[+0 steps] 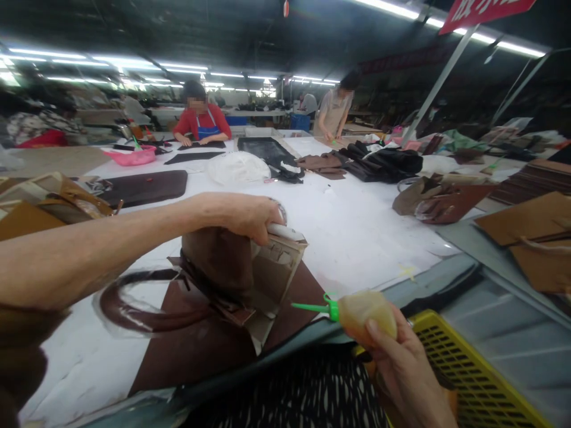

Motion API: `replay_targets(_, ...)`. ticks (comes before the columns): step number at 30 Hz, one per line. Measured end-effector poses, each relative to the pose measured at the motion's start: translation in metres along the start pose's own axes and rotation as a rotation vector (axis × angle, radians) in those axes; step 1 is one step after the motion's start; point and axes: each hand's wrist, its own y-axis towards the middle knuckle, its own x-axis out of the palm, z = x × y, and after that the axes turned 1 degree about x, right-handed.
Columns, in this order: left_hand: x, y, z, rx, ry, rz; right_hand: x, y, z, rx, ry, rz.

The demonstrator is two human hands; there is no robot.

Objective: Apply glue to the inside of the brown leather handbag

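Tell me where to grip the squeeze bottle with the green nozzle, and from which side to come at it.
Grip the squeeze bottle around its soft, rounded belly, coming from behind and below, as the right hand does. The thin green nozzle points left toward the brown bag piece that the left hand pins down, so the tip is probably best kept clear of fingers.

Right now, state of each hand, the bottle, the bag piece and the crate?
left hand: closed, pinching the top edge of the brown bag piece
brown bag piece: held upright, flap spread open
right hand: gripping the glue bottle
glue bottle: tilted, green nozzle pointing at the bag piece, not touching it
yellow crate: contents unclear
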Motion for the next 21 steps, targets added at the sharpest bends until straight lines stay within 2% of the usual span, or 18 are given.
replay_targets(3,0.004,-0.014,0.01,-0.06,0.123,0.148,0.007,0.008,-0.001,-0.046,-0.013,0.018)
replay_targets(5,0.019,-0.017,0.006,-0.075,0.186,0.241,0.009,0.014,0.005,-0.071,-0.036,0.001)
replay_targets(8,0.051,-0.016,-0.009,-0.093,0.201,0.33,0.011,0.024,0.018,-0.082,-0.083,-0.058)
replay_targets(11,0.078,-0.016,-0.018,-0.142,0.171,0.328,0.016,0.034,0.028,-0.131,-0.174,-0.083)
replay_targets(13,0.088,-0.018,-0.017,-0.179,0.16,0.31,0.023,0.042,0.031,-0.193,-0.257,-0.087)
replay_targets(17,0.094,-0.018,-0.014,-0.179,0.157,0.307,0.036,0.059,0.033,-0.263,-0.349,-0.095)
replay_targets(21,0.095,-0.015,-0.019,-0.155,0.156,0.324,0.042,0.072,0.042,-0.28,-0.387,-0.092)
